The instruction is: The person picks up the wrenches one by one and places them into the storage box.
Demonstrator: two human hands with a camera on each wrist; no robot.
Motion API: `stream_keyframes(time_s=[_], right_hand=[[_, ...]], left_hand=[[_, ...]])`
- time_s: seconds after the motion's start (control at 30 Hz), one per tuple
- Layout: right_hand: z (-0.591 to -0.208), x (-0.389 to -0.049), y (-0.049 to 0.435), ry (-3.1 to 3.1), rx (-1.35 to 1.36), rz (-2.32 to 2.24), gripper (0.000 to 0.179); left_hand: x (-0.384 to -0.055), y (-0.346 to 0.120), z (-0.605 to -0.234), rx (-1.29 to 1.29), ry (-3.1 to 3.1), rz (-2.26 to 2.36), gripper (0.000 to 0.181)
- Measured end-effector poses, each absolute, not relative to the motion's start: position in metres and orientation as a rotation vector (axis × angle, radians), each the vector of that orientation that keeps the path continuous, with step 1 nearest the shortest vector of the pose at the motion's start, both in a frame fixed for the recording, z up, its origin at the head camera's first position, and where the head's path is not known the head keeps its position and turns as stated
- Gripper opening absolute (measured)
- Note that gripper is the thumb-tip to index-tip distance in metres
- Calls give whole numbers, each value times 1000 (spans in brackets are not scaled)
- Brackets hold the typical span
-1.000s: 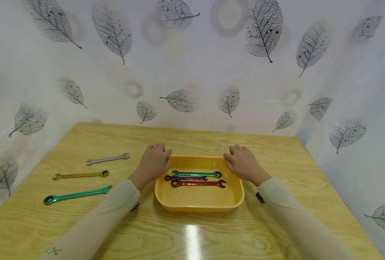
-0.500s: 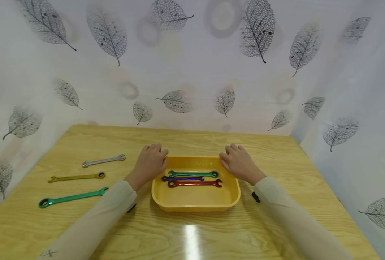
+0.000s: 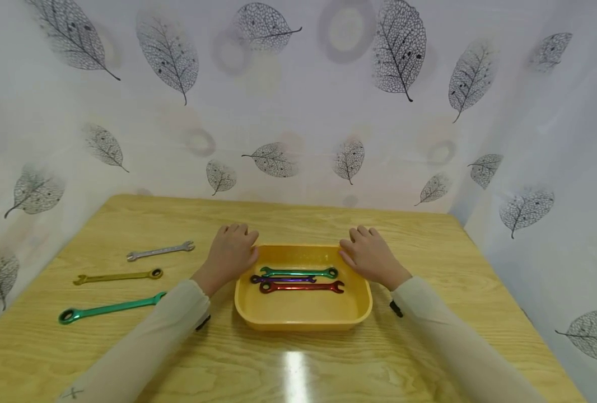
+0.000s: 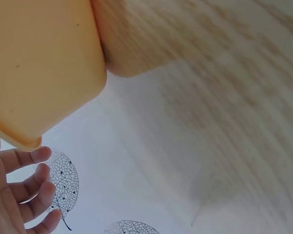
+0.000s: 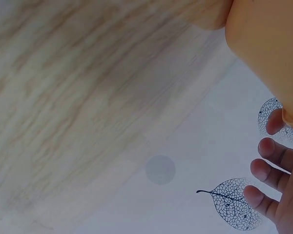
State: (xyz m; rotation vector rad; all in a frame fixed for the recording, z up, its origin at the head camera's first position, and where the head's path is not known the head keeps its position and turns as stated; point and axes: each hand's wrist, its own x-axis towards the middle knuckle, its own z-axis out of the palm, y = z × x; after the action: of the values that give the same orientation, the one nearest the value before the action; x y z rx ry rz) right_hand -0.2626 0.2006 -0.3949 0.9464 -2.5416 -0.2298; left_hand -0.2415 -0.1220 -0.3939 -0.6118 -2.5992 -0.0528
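In the head view a yellow plastic tub [image 3: 303, 316] stands on the wooden table. Inside lie a green wrench [image 3: 298, 272], a purple wrench [image 3: 283, 279] and a red wrench [image 3: 303, 286], close together side by side. My left hand [image 3: 232, 251] grips the tub's far left corner, its thumb over the rim. At the far right corner my right hand [image 3: 371, 254] holds the rim the same way. Both wrist views show curled fingers, with the forefinger [image 4: 31, 157] under the rim in the left one and the forefinger [image 5: 275, 122] at the rim in the right one.
Left of the tub, a silver wrench [image 3: 160, 251], a gold wrench [image 3: 119, 277] and a larger green wrench [image 3: 112, 309] lie spaced apart on the table [image 3: 429, 235]. The left sleeve passes near the larger green wrench. A leaf-printed curtain [image 3: 298, 123] borders the table's back and sides.
The whole head view has shifted slightly left, then a little down. Both hands keep their hold on the tub's corners, and the wrenches lie as before.
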Motion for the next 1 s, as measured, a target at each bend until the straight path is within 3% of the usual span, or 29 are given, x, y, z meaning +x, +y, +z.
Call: stream_keyframes(time_s=[0.47,1.0], right_hand=[[-395,-260,200,-2537,965,-246,18],[-397,-262,201,-2548,974,-231,17]], left_hand=[[-233,-118,-386,-659,-2513,-159,29],[-202,-126,-357,-750,-2510,-181,34]])
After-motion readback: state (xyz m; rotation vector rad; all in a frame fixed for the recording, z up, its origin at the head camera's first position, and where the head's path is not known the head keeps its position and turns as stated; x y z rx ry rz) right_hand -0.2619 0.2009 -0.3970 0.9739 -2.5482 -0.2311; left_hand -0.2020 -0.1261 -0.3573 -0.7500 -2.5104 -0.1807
